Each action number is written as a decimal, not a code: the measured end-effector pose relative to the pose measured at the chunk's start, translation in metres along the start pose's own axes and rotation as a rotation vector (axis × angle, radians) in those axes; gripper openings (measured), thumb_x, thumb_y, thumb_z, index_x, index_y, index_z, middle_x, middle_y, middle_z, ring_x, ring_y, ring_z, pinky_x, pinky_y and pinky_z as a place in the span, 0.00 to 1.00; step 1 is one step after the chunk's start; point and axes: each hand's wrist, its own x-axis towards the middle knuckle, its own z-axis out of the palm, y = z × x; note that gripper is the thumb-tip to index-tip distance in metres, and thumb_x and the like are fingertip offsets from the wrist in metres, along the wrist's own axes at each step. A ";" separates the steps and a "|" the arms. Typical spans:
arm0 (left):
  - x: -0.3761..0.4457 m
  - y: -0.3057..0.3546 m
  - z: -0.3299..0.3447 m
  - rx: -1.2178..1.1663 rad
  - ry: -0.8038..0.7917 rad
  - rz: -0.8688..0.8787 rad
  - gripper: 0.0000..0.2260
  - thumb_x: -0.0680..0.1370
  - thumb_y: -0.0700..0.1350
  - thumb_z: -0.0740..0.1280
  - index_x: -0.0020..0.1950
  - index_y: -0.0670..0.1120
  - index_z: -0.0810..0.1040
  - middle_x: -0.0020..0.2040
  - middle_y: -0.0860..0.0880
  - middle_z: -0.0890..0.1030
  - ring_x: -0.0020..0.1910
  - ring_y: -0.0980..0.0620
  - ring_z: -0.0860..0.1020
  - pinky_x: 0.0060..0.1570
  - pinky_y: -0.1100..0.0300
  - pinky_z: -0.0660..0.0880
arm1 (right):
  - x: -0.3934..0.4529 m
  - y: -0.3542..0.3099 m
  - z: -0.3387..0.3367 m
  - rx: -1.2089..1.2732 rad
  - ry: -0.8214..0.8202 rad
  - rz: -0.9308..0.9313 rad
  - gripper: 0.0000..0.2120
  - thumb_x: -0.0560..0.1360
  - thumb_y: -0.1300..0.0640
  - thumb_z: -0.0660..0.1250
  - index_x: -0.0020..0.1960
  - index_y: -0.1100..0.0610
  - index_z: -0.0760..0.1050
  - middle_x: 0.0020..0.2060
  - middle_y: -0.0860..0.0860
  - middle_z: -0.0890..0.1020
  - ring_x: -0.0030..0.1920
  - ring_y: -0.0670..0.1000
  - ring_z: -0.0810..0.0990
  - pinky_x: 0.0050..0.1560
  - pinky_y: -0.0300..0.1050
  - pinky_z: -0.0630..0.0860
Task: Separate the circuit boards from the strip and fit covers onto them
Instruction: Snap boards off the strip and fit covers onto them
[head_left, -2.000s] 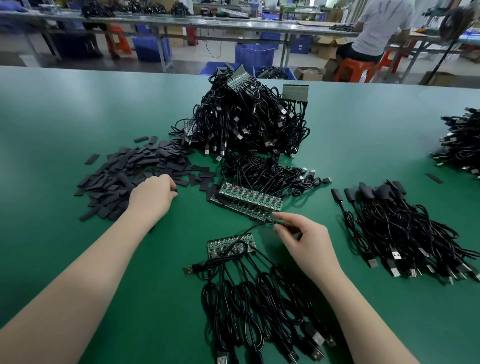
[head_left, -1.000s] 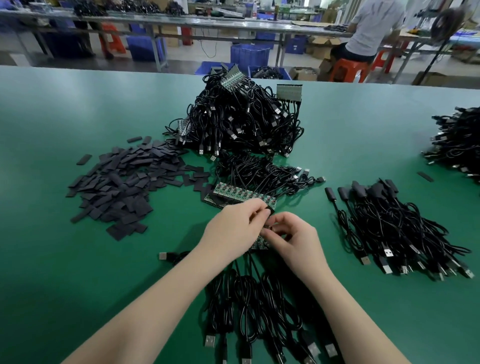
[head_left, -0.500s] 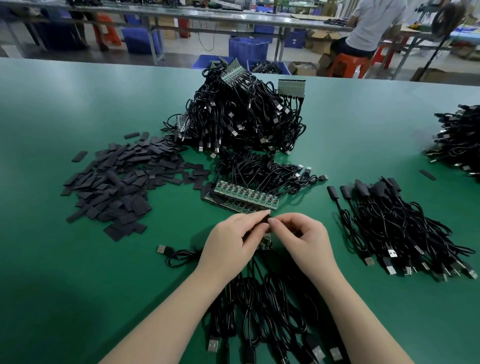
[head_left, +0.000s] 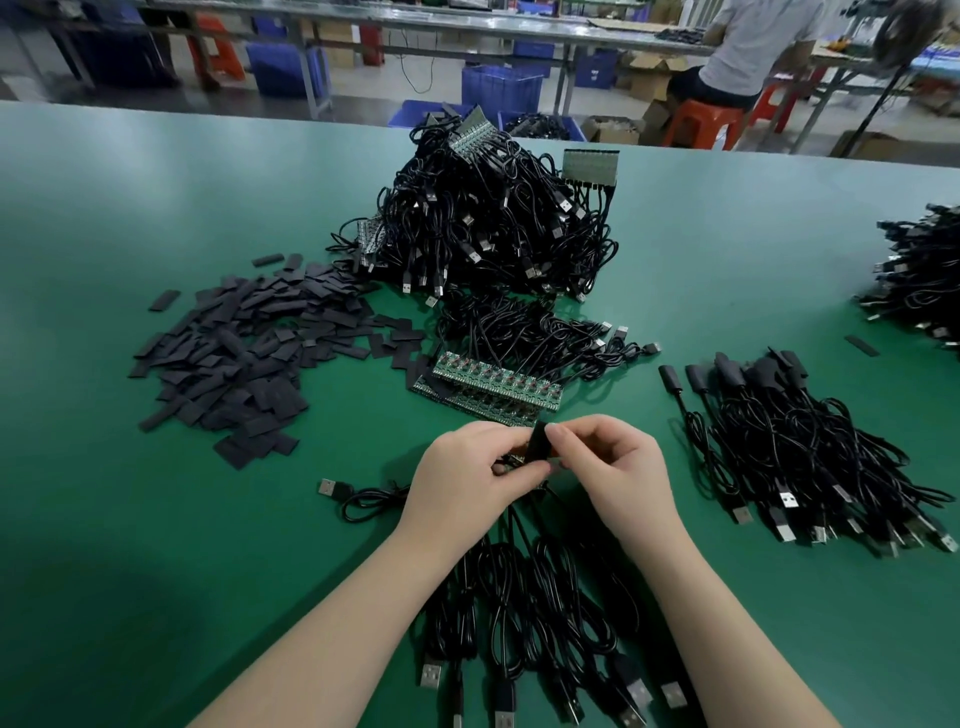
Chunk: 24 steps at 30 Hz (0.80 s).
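A green table (head_left: 156, 519) fills the near and middle ground. Beyond its far edge stands a long grey workbench (head_left: 467, 23). Blue plastic crates (head_left: 501, 88) sit on the floor beneath and in front of that bench, with open cardboard boxes (head_left: 649, 78) to their right. At far right a person in a light shirt (head_left: 753, 47) sits with back turned on an orange stool (head_left: 701, 122). A second orange stool (head_left: 218, 47) stands at far left.

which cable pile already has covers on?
The pile right of the hands: black covers line its far ends. The tall center heap and the bundle under the hands still show bare green boards.
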 end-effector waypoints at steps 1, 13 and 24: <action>0.000 0.000 0.000 0.021 -0.001 0.003 0.11 0.72 0.52 0.73 0.54 0.59 0.82 0.41 0.61 0.79 0.40 0.60 0.77 0.40 0.68 0.74 | 0.000 0.000 0.000 -0.001 -0.002 -0.006 0.08 0.75 0.58 0.73 0.38 0.49 0.84 0.34 0.49 0.84 0.35 0.45 0.79 0.38 0.38 0.76; -0.001 0.007 -0.002 0.090 0.000 0.031 0.11 0.77 0.49 0.70 0.59 0.56 0.82 0.45 0.56 0.82 0.45 0.58 0.77 0.47 0.58 0.75 | 0.000 -0.002 -0.002 0.077 -0.004 0.013 0.09 0.75 0.61 0.73 0.42 0.47 0.85 0.38 0.53 0.86 0.38 0.48 0.84 0.45 0.42 0.81; 0.002 0.003 -0.003 0.116 -0.104 0.129 0.15 0.79 0.45 0.63 0.62 0.42 0.80 0.51 0.49 0.83 0.50 0.52 0.78 0.53 0.51 0.75 | 0.001 -0.004 -0.004 0.082 -0.135 0.018 0.18 0.70 0.64 0.76 0.45 0.39 0.85 0.43 0.58 0.86 0.43 0.48 0.80 0.50 0.48 0.80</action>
